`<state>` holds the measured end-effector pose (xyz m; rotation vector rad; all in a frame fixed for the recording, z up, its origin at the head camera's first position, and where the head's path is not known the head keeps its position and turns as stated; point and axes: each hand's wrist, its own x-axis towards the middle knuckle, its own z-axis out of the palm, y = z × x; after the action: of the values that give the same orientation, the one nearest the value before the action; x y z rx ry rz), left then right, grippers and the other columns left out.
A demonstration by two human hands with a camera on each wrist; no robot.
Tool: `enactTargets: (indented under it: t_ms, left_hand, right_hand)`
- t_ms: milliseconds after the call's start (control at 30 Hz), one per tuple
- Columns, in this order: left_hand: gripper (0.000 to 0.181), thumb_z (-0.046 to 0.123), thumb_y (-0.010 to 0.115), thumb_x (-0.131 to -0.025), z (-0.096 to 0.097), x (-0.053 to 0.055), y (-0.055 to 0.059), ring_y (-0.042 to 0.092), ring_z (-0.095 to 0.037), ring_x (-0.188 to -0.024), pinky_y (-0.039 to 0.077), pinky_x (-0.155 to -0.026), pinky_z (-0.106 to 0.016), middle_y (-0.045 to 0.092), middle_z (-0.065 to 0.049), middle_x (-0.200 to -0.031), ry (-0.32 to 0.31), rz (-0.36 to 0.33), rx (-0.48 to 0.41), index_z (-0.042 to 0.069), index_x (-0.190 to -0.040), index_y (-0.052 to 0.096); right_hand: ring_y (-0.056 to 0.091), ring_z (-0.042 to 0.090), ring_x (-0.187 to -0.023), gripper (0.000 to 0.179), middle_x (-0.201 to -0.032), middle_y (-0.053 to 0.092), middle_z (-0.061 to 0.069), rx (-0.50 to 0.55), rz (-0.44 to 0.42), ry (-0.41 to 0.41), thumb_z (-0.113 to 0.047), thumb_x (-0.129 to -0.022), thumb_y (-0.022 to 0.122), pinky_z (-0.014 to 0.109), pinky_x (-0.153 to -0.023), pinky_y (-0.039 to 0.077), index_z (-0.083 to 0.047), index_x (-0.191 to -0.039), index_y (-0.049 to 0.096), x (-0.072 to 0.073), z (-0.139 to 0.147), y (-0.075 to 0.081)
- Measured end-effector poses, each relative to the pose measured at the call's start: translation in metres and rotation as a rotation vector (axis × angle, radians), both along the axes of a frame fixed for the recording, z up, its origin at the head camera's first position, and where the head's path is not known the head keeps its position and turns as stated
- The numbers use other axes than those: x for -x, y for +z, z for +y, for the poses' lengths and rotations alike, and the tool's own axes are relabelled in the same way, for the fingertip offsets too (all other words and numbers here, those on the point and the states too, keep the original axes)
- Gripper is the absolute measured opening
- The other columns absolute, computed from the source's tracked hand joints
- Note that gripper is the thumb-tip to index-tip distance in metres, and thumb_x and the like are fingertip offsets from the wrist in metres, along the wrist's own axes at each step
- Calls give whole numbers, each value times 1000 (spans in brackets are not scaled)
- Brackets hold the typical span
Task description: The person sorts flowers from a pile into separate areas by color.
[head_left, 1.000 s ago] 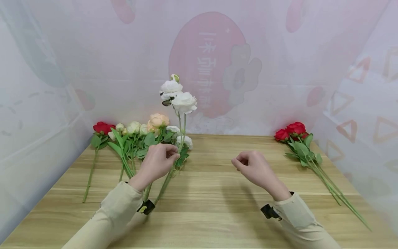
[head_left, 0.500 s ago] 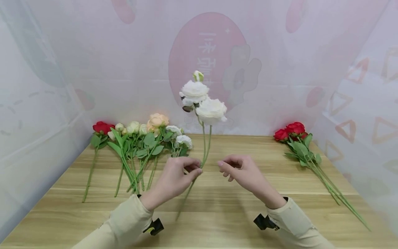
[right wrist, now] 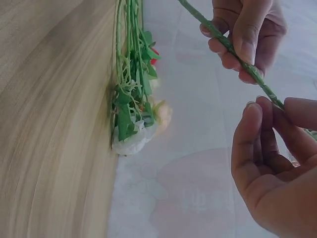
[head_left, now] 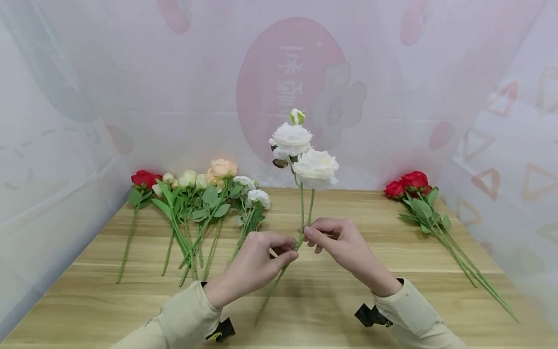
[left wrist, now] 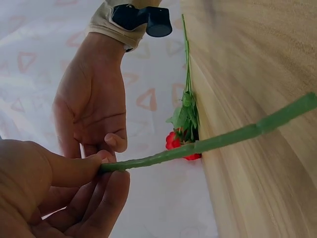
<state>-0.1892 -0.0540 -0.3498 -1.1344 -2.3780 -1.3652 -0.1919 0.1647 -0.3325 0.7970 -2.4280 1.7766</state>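
Observation:
A white flower (head_left: pixel 316 167) with two full blooms and a small bud stands upright over the middle of the table. My left hand (head_left: pixel 266 254) pinches its green stem (left wrist: pixel 218 141) between thumb and fingers, the lower end slanting down toward me. Just above that grip, my right hand (head_left: pixel 342 247) has its thumb and fingertips on the same stem. The right wrist view shows the stem (right wrist: pixel 228 42) running from the left hand (right wrist: pixel 252 37) into the pinch of the right hand (right wrist: pixel 277 158).
On the left of the wooden table (head_left: pixel 348 315) lie a red rose (head_left: pixel 146 179), a peach flower (head_left: pixel 222 169), cream flowers (head_left: pixel 187 178) and smaller white ones (head_left: pixel 259 198). Several red roses (head_left: pixel 414 180) lie at the right, stems toward me. A printed cloth (head_left: pixel 174 97) stands behind.
My left hand has carried the white flower rightward and away from the other flowers, to the middle. My right hand has come left to it, and its fingertips now pinch the stem.

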Motion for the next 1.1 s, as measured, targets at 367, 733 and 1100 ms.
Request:
enactTargets:
  t_ms: [367,733,1100]
  left_hand:
    - [7,6,72,-90,4,-5,0,64,-3,-72,53,-62,-20,66,8,-78,-52,-23,-6,13,-93,73]
    - [8,4,74,-88,8,-3,-4,63,-2,-72,54,-60,-22,67,6,-80,-51,-29,-17,10,-92,72]
    - [5,8,71,-92,5,0,-3,63,-1,-72,52,-62,-22,69,7,-81,-27,-45,78,9,-96,73]
  right_hand:
    - [44,22,-55,20,-64,49,8,-47,-20,-8,-26,-98,63,27,-49,34,-10,-88,70,-1,0,0]
    - [47,16,-56,19,-65,52,6,-72,29,-56,-21,-97,66,26,-48,37,-12,-81,72,3,-1,-4]
    - [50,18,-60,19,-66,54,8,-83,0,-100,-21,-98,64,28,-54,43,-11,-85,72,5,7,-5]
